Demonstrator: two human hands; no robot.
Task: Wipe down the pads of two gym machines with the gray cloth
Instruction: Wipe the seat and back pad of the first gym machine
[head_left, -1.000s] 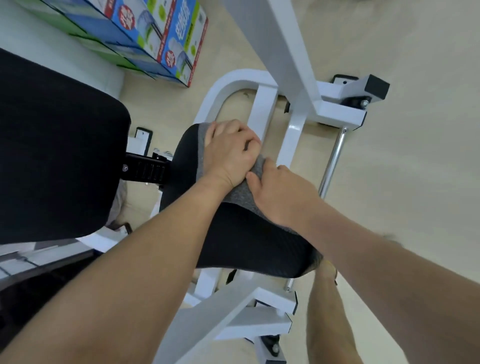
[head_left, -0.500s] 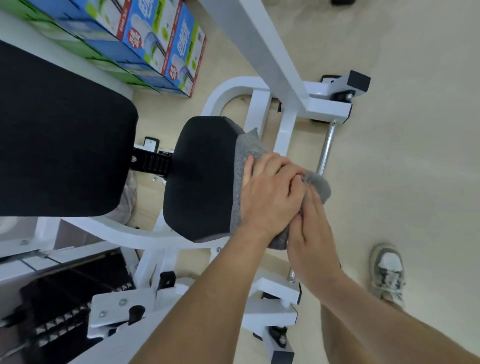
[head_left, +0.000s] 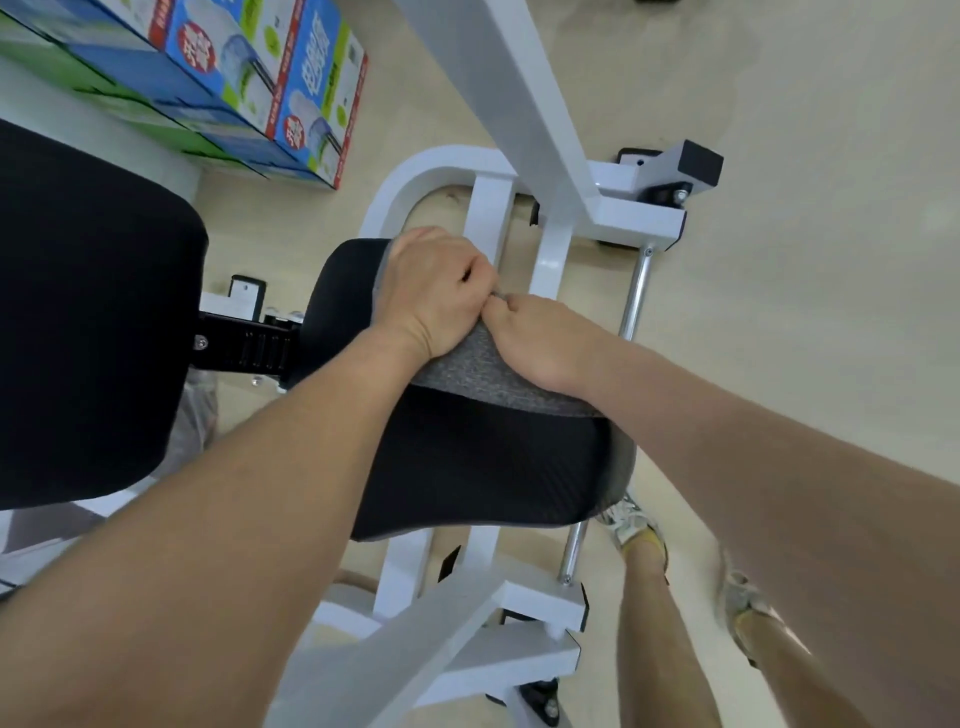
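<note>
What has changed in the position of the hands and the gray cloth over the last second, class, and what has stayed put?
Half a second ago both hands pressed the gray cloth at the small black pad's right side. Now the left hand and right hand have slid it back toward the pad's far end, fists closed on it. The large pad, white frame and boxes stayed put.

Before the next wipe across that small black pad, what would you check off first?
1. Gray cloth lies on the seat pad: ok.
2. Left hand presses the cloth: ok.
3. Right hand is on the cloth too: ok.
4. Near half of the pad is bare and free to wipe: ok.
5. Pad surface already clean: cannot tell.
6. Large back pad wiped: cannot tell.
</note>
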